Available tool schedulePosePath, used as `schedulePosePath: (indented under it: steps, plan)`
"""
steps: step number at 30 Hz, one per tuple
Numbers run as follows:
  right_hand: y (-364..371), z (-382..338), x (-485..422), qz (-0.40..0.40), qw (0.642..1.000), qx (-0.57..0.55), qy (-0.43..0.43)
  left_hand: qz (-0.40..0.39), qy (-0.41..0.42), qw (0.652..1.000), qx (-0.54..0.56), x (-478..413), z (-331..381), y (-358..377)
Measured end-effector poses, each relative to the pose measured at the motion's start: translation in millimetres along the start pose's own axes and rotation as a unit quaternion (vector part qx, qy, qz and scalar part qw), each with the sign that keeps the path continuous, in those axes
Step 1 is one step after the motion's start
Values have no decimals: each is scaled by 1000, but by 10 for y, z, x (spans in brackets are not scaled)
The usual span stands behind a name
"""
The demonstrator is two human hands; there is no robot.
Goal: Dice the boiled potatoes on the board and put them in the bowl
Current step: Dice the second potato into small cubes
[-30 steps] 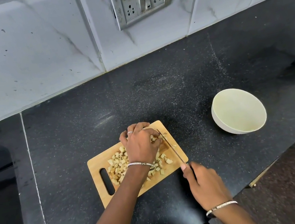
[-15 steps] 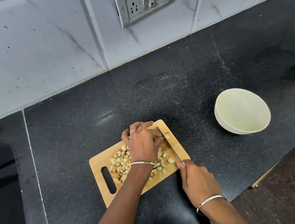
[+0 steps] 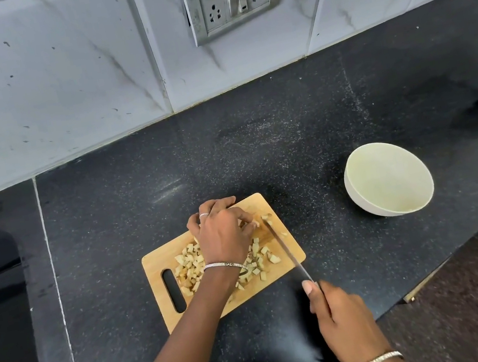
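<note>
I am treating these boiled potatoes as soft, light and a little sticky. I judge that they will crush or smear under a hard squeeze and that the small cubes will cling to the blade and to my fingers. That is why my left hand (image 3: 224,231) is curling down in a claw at the far end of the board (image 3: 155,269). It is pressing on what I take to be the uncut piece, though the hand itself is hiding it. I would hold such a piece from above with the fingertips, just firmly enough to stop it sliding.

My right hand (image 3: 341,316) is gripping the handle of the knife (image 3: 285,249), with one finger lying forward toward the spine. The thin blade is running diagonally across the right side of the board, its tip just beside my left fingertips.

The diced potatoes (image 3: 188,263) are lying in a loose, uneven heap over the middle of the board, and a few strays are lying near the blade. They are pale yellow with some browner faces, roughly cube-shaped and not all alike.

For the move to the bowl (image 3: 359,201), I expect scooping or sliding them to be kinder than pinching. The bowl is sitting with nothing in it on the dark counter (image 3: 288,140), well apart to the right.
</note>
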State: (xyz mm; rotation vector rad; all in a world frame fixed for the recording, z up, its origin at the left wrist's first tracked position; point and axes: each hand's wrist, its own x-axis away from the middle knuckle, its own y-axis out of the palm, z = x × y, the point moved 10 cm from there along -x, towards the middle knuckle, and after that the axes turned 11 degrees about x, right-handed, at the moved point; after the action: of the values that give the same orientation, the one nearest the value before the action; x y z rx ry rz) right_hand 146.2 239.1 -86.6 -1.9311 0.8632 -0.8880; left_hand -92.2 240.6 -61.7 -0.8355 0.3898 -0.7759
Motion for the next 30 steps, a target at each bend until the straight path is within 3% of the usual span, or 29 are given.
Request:
schedulePosePath:
  steps: [11, 30]
  plan:
    - [-95, -28, -317, -4, 999, 48, 2, -61, 25, 998, 0, 32, 133, 160]
    - [7, -59, -291, -4, 1000, 29, 7, -27, 26, 999, 10, 23, 137, 173]
